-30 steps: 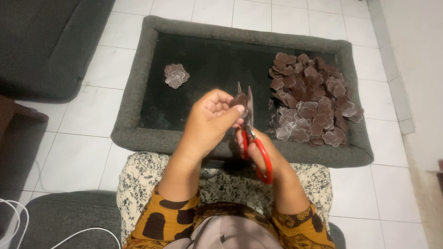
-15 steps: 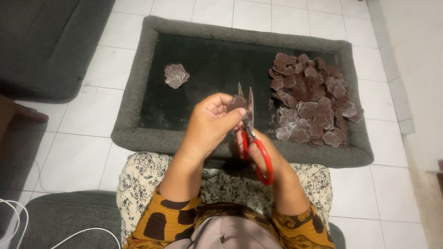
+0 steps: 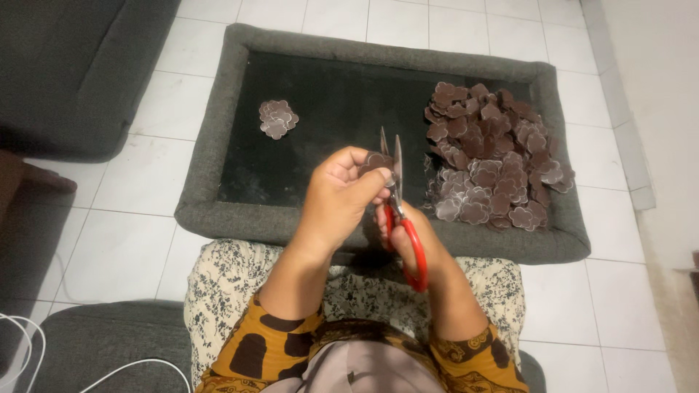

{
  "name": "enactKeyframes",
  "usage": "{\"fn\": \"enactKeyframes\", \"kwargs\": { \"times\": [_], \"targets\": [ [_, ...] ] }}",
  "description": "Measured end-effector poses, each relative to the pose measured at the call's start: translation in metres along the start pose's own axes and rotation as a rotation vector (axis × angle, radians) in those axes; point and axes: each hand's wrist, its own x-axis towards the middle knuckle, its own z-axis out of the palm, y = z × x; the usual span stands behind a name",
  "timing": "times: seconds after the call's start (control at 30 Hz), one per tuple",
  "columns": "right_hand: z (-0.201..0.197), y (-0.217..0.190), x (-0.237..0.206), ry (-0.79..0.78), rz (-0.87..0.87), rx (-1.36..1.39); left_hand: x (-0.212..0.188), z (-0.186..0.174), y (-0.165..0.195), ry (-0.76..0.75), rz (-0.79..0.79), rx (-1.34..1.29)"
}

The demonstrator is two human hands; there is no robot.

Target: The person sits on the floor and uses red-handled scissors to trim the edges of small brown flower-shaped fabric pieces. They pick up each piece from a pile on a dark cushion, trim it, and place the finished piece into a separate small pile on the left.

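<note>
A white tiled floor (image 3: 131, 182) fills most of the head view, with a dark grey cushion (image 3: 73, 65) at the upper left. In the middle lies a large rectangular grey padded mat with a raised rim and a black inner surface (image 3: 218, 211). On the mat's right side sits a big heap of dark brown flower-shaped flat cut-outs (image 3: 495, 160), some showing pale edges, piled loosely and overlapping. Well apart from it, on the mat's left side, rests a small stack of the same brown flower-shaped pieces (image 3: 277, 118). Near the bottom of the view, a white cloth with a small black floral print (image 3: 218, 291) covers the person's lap, just in front of the mat's near rim, and orange sleeves with brown patches show at the arms. A white cable (image 3: 22, 349) curls at the lower left corner.

Above the near rim of the mat, the left hand (image 3: 338, 200) pinches a single small brown flower-shaped piece (image 3: 375, 160) between thumb and fingertips. The right hand (image 3: 408, 233) grips a pair of red-handled scissors with metal blades (image 3: 399, 211), fingers through the loops. The blades point upward, slightly parted, with the held piece set against them.
</note>
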Motion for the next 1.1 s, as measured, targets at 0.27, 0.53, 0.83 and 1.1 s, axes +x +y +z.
{"fn": "enactKeyframes", "kwargs": {
  "times": [0.27, 0.53, 0.83, 1.1],
  "targets": [
    [0.002, -0.005, -0.001, 0.011, -0.039, -0.019, -0.002, 0.002, 0.007, -0.072, -0.058, -0.09],
    [0.003, -0.006, -0.001, 0.093, -0.07, -0.086, 0.002, 0.001, 0.002, -0.05, 0.002, -0.014],
    [0.004, -0.003, 0.0, 0.165, -0.086, -0.134, 0.004, 0.002, -0.007, -0.006, -0.03, -0.077],
    [0.003, 0.005, -0.003, 0.164, 0.04, 0.046, 0.006, -0.001, -0.009, 0.022, -0.006, -0.011]
  ]
}}
